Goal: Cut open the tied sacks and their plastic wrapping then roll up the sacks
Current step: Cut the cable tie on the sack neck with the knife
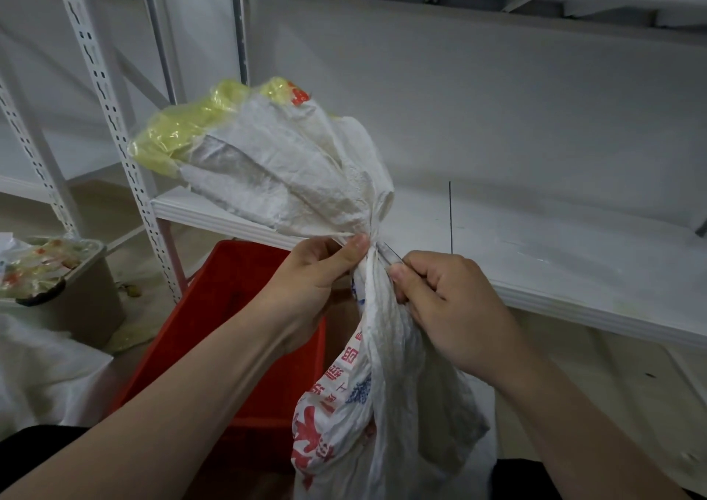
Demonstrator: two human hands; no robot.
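A white woven sack (290, 170) with red and blue print is bunched at a tied neck in the middle of the view. Yellowish plastic wrapping (180, 132) sticks out of its flared top. My left hand (317, 270) pinches the neck from the left, thumb pressed against the knot. My right hand (440, 300) is curled round a thin metal blade (392, 251), whose tip lies against the tie on the right side of the neck. The sack's lower part (382, 404) hangs down between my forearms.
A red plastic crate (229, 308) sits on the floor below my left arm. A beige bin (76, 300) full of crumpled plastic stands at the left. White metal shelving (574, 254) runs behind and to the right, its upright post (111, 117) at the left.
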